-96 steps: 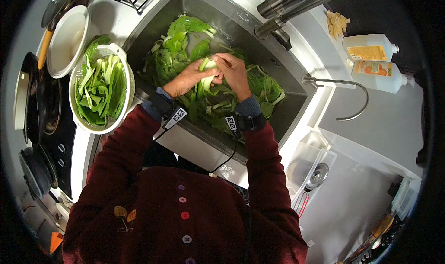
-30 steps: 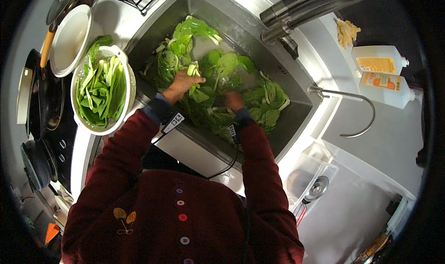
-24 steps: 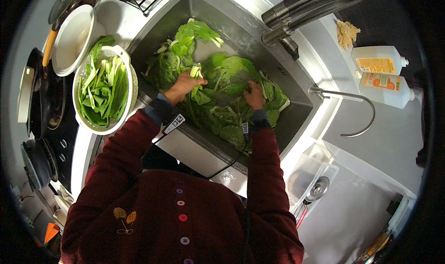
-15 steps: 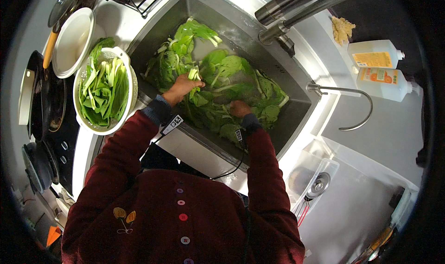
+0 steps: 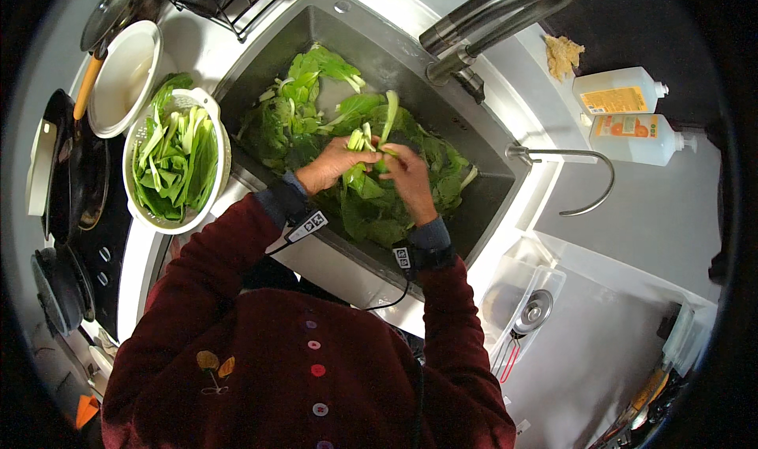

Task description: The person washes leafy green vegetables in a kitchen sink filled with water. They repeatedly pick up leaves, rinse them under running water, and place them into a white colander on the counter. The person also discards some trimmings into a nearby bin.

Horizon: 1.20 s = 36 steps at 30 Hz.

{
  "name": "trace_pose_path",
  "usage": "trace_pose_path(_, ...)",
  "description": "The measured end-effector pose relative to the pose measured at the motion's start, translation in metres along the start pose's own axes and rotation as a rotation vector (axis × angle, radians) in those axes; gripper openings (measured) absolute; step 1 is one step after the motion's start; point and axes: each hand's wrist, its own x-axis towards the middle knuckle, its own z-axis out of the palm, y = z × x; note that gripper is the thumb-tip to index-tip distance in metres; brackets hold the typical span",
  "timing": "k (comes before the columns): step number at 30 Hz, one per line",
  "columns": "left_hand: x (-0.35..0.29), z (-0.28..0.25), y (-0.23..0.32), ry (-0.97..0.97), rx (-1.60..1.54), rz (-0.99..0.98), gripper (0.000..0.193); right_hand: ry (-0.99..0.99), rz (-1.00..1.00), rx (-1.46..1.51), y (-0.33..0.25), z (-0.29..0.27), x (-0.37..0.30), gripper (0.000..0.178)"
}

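the white desk (image 5: 229,48) is being taken up at its middle by a large rectangular grey metal sink (image 5: 391,48), over whose far right side a thick, dark metallic faucet (image 5: 493,15) is being extended. to the left of the sink, a round white perforated plastic colander (image 5: 224,161) is being kept on the desk, filled with long cut green leaves with pale stalks (image 5: 178,161). inside the sink, a loose, wet spread of broad green leafy vegetables (image 5: 276,137) is being contained, reaching around and beneath both hands.

above this spread, a small bunch of pale-ended green stalks (image 5: 359,141) is being gripped by the left hand (image 5: 335,165), its fingers closed, with the pale ends being pointed up and away from the body. a single slender pale-green stalk (image 5: 391,111) is being pinched by the right hand (image 5: 410,182) with its fingertips drawn narrow. its long axis is being aimed away from the body, leaning slightly right at the far end. the bunch is lying just left of the right fingertips; whether the two are touching cannot be told. the right hand is being held nearer the single stalk, the left nearer the colander.
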Motion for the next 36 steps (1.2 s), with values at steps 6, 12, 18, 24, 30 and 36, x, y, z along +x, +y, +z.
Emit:
trace_pose_path(6,-0.01,-0.01,0.003,0.044,0.102,0.007,0.03,-0.234,0.143,0.177,-0.01,0.003,-0.004,0.027)
trace_pose_path(12,-0.015,-0.015,0.004,0.047,0.2,0.033,0.028,0.013,0.054,-0.054,-0.011,-0.009,0.014,0.036)
trace_pose_path(18,-0.013,-0.011,0.003,0.019,0.378,0.032,0.022,0.099,-0.095,-0.176,0.0,0.015,0.024,0.023)
trace_pose_path(24,-0.007,-0.022,-0.001,0.161,0.07,0.082,0.023,0.393,-0.311,-0.53,0.013,0.019,0.027,0.021)
trace_pose_path(30,-0.003,-0.015,-0.018,0.116,0.114,0.084,0.035,-0.084,0.02,-0.035,0.02,0.036,0.017,0.022)
trace_pose_path(36,0.003,-0.032,-0.023,0.299,0.11,0.052,0.038,-0.122,0.199,0.108,0.055,0.001,0.023,0.024)
